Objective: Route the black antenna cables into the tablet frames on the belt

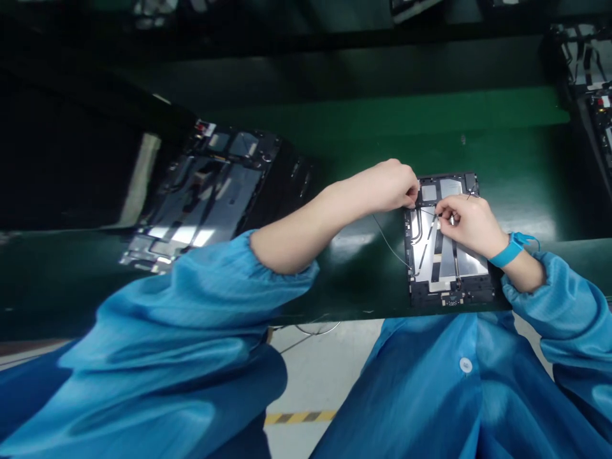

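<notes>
- My left hand (394, 183) is pinched narrow by the top-left corner of a flat black rectangular device shell (421, 294); can't tell if it's gripping anything
- My right hand (471, 220) is over the shell, fingers closed around a small silvery piece (452, 220)
- Shell's on the glossy dark green table (344, 280), near my edge, with silver metal plates (470, 268) and flat black ribbon cables (436, 268) inside

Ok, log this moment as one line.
Open device: flat on green bench | Left hand: at its upper-left corner, grip unclear | Right hand: over its interior, grip unclear | Thin wire: bowed past its left edge
</notes>
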The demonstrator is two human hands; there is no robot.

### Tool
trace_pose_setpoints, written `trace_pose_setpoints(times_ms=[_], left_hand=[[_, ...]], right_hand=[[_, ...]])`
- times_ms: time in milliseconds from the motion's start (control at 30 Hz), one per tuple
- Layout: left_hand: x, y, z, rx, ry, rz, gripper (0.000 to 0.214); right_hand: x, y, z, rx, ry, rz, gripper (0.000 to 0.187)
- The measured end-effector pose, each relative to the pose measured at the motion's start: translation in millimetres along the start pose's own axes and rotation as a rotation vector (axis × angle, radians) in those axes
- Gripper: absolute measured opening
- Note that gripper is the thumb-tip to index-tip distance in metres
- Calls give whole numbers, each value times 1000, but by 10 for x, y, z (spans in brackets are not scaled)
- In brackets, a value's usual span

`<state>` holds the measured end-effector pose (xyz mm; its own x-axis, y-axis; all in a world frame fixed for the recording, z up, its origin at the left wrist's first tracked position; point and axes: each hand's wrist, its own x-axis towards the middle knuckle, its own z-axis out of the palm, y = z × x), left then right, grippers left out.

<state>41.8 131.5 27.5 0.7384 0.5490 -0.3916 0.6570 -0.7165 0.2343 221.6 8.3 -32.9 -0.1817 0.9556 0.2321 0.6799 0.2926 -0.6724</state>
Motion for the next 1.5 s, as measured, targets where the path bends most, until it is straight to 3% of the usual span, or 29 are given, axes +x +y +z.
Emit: trace_pose_setpoints(times_ms=[133,233,433,533,667,767,867,1067,1267,1500], left_hand=[[-37,153,-53,177,-39,-74,22],[-151,308,-31,209,27,-122,22],[-285,705,317,-69,166,-257,27],[-259,791,488,-120,240,-305,28],[-279,752,565,-239,331,-306,17],[-295,697,535,-269,416,-266,13],[-207,656,474,-249,458,-166,22],[177,530,357,-405,321,52,10],[335,415,281,-557,238,35,9],[379,444,282,-547,268,17,7]], right_hand=[[46,102,-167,75,161,103,17],[112,209,-270,40,220,174,16],[148,212,-273,-394,14,-97,25],[68,171,-297,-446,-63,-182,24],[-62,217,-363,-243,-45,-165,20],[-113,314,-394,1,19,-23,18],[-120,407,-412,183,110,141,14],[-88,483,-434,317,135,279,10],[-70,490,-474,348,101,309,10],[-86,536,-531,350,94,312,10]])
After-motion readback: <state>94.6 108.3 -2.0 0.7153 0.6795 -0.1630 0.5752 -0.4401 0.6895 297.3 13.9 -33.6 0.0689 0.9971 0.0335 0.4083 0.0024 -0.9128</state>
